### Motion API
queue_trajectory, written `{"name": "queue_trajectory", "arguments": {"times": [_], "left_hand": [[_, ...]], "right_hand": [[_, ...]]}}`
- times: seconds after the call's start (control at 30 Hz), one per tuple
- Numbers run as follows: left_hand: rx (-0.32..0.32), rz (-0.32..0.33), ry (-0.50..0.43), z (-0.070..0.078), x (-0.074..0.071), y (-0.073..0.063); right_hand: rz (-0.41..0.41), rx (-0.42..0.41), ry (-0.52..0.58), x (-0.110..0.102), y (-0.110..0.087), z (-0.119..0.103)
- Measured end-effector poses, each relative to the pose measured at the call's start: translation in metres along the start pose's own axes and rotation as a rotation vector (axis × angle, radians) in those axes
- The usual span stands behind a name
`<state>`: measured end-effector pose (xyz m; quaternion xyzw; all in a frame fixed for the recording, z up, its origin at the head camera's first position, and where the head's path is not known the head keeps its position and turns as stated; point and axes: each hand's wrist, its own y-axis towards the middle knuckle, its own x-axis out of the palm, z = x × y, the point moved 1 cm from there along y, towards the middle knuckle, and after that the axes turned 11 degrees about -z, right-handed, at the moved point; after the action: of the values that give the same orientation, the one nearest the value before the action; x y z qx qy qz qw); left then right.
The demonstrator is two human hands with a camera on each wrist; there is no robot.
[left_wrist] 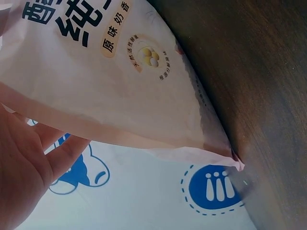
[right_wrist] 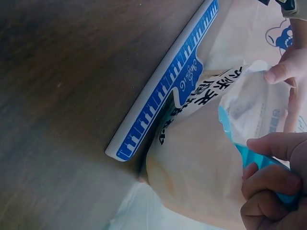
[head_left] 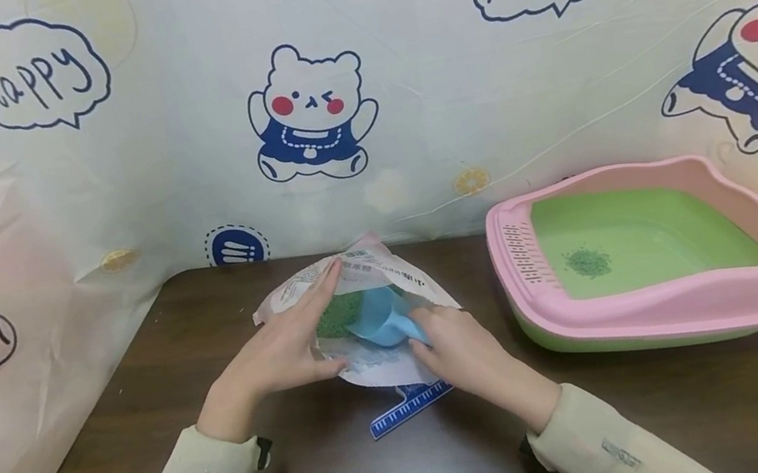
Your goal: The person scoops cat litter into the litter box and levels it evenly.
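Note:
A pink-and-white printed bag stands on the table with its mouth spread wide, green granules showing inside. My left hand rests at the left of the mouth, fingers extended along the rim and thumb on its near edge. My right hand grips the handle of a light-blue scoop, whose head reaches into the bag beside the granules. In the right wrist view, curled fingers wrap the blue handle, and the bag's wall hides the scoop head.
At the right stands a litter box with a pink rim and green base; a small pile of green granules lies on its floor. A blue clip with a piano-key print lies by the bag's near side. A printed curtain hangs behind the table.

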<state>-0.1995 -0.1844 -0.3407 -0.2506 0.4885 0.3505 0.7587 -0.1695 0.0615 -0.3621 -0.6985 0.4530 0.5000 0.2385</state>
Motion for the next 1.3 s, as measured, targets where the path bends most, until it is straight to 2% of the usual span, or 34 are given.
{"name": "queue_trajectory", "arguments": {"times": [0.5,0.8,1.03,1.13,1.3], "left_hand": [[0.032,0.021,0.019,0.001,0.000,0.000],[0.022,0.010,-0.010,0.000,0.000,0.000],[0.016,0.002,-0.014,0.000,-0.001,-0.002],[0.019,-0.008,-0.012,-0.001,0.000,-0.001],[0.014,-0.020,-0.023,-0.001,0.000,0.000]], "right_hand": [[-0.073,0.096,0.237,0.008,0.016,-0.004],[-0.016,0.092,0.333,0.018,0.021,-0.002],[-0.054,0.202,0.406,0.022,0.029,-0.003],[-0.086,0.258,0.490,0.024,0.030,-0.001],[-0.100,0.278,0.586,0.026,0.028,0.002]]}}
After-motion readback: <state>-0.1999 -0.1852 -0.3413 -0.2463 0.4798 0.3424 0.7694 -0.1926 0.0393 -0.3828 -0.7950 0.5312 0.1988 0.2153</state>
